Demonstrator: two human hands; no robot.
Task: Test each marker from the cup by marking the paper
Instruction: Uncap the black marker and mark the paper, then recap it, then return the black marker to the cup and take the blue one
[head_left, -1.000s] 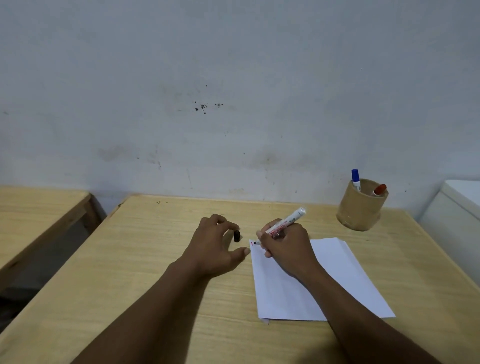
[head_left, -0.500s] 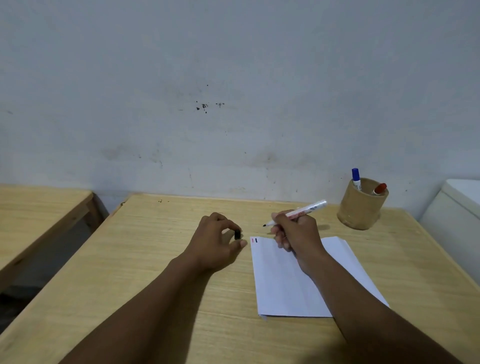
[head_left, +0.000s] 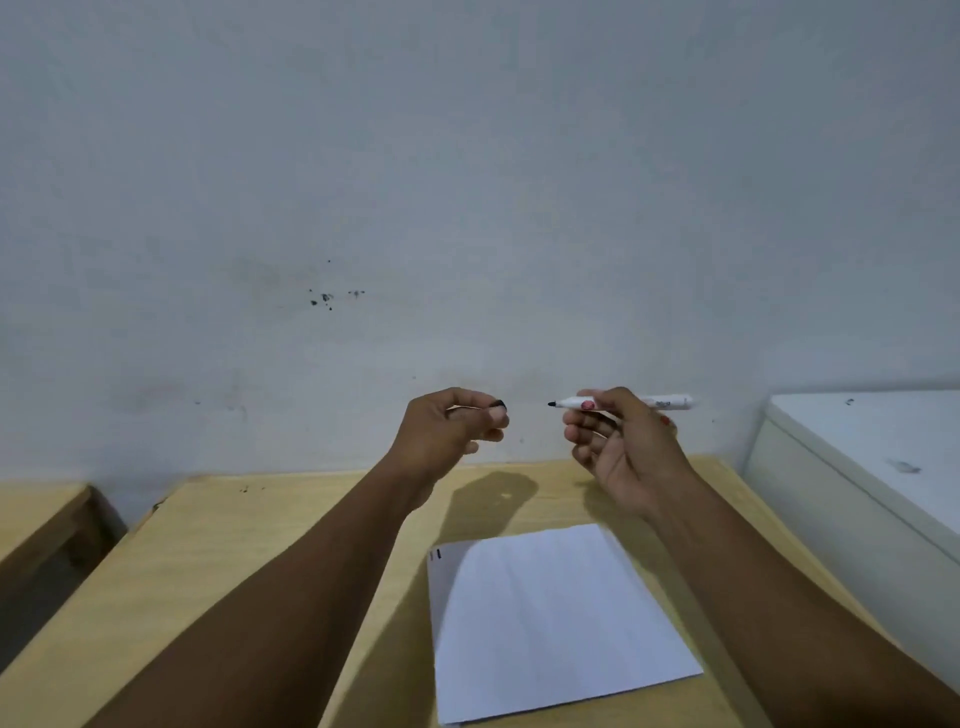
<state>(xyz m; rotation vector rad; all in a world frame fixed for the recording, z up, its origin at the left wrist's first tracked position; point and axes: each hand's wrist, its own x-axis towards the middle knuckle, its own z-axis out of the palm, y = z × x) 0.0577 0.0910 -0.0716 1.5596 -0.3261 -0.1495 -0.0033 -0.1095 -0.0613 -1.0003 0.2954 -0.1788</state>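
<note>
My right hand holds a white marker level in the air, its bare black tip pointing left. My left hand is raised opposite it, pinching the small black cap between thumb and forefinger. A gap separates the cap from the tip. The white paper lies on the wooden table below, with short red and dark marks near its top left corner. The cup is hidden behind my right hand; only a bit of red shows there.
A white cabinet stands against the table's right side. A second wooden table sits to the left across a gap. The grey wall runs right behind the table.
Both hands have risen off the table to in front of the wall. The marker left the paper and turned level, tip toward the cap. The view has tilted up.
</note>
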